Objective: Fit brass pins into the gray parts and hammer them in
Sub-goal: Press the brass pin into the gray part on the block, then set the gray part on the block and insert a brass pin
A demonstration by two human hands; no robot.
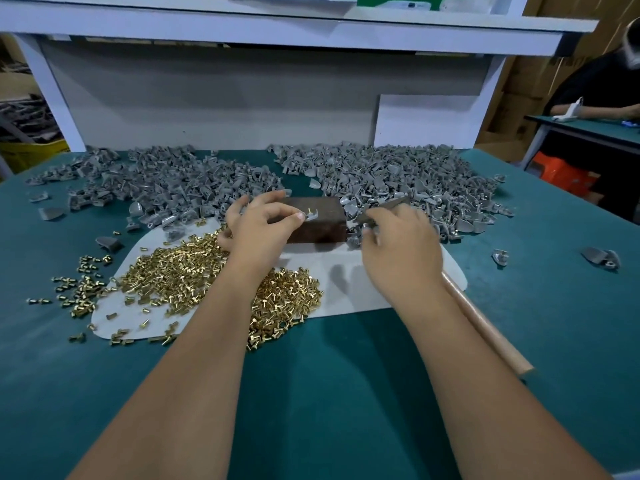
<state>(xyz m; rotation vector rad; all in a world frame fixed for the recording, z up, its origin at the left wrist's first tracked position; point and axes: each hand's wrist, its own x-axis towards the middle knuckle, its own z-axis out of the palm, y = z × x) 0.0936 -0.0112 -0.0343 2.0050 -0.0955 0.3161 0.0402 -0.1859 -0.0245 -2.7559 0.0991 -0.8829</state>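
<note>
L hand pinches a gray part w/ brass pin on the dark block, frame center. R hand grips the hammer. Part prob. light, stiff, slippery; pinch its edges, clear of pin.

pins left of block, parts behind

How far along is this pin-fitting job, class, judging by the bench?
Done: finished parts cannot be told apart in the gray piles. In hand: the left hand pinches a gray part with a brass pin on the dark block; the right hand holds the hammer. Left: the loose brass pins and many gray parts.
</note>
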